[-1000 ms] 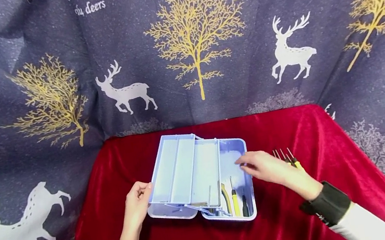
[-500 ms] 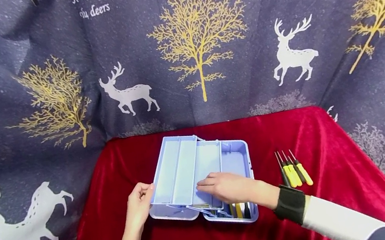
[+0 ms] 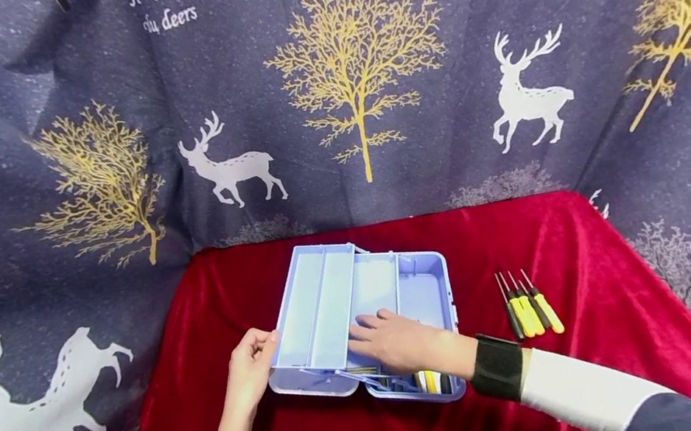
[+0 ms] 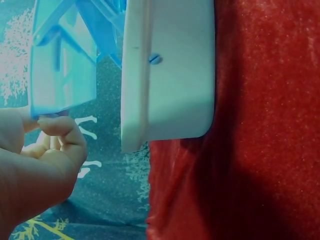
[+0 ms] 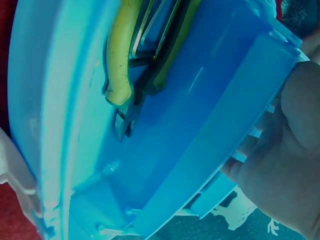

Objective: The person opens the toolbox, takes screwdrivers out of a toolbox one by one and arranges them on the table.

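Note:
A light-blue cantilever toolbox (image 3: 423, 286) stands unfolded, its upper tray (image 3: 314, 302) swung out to the left. My left hand (image 3: 244, 372) pinches that tray's outer edge between thumb and curled fingers, as the left wrist view also shows. Over the middle tray (image 3: 373, 278) lies my right hand (image 3: 398, 342), its fingers extended into it; I see nothing held there. In the right wrist view, pliers with yellow-green handles (image 5: 118, 65) lie in the toolbox's bottom beside metal rods. A yellow handle (image 3: 430, 381) and a black handle (image 3: 446, 384) show below my right wrist.
Several screwdrivers (image 3: 527, 311) with yellow or black handles lie side by side to the right of the toolbox. Red velvet cloth (image 3: 483, 239) covers the table. A dark curtain (image 3: 396, 193) with deer and trees hangs behind it.
My right hand has moved left from the bottom compartment to the middle tray, then slightly further left. The screwdrivers at right came into full view. My left hand keeps its hold on the tray.

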The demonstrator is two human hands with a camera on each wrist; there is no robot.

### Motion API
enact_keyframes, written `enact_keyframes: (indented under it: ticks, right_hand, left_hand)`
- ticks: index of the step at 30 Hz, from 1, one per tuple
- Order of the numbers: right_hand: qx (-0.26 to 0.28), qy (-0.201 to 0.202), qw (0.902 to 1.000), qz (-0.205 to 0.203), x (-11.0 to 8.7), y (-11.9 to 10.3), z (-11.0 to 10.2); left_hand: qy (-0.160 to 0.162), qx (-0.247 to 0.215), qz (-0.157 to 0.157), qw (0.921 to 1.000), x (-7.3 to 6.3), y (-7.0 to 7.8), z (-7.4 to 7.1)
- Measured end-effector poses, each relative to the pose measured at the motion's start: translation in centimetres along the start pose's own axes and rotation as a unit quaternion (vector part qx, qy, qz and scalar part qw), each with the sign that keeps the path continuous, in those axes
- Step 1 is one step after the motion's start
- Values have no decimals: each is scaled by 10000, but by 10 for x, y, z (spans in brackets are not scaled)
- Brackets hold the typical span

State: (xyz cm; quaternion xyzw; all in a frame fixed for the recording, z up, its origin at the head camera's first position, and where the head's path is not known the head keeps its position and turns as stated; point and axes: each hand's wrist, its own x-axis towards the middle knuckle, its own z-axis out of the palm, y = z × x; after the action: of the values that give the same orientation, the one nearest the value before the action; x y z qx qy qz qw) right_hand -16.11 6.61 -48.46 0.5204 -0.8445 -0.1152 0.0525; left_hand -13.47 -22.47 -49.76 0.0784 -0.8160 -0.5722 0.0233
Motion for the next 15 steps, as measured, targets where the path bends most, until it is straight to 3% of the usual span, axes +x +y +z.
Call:
enact_keyframes:
  ticks: [5, 12, 15]
  right_hand:
    - [-184, -19, 9998, 31, 2, 0, 1]
    - [504, -62, 9986, 132, -1, 4, 1]
    - [738, 98, 9971, 143, -2, 6, 2]
  left_hand:
    - [-4, 24, -27, 10000, -2, 4, 2]
    - [20, 27, -7, 10000, -1, 0, 2]
    - [25, 37, -16, 10000, -1, -1, 1]
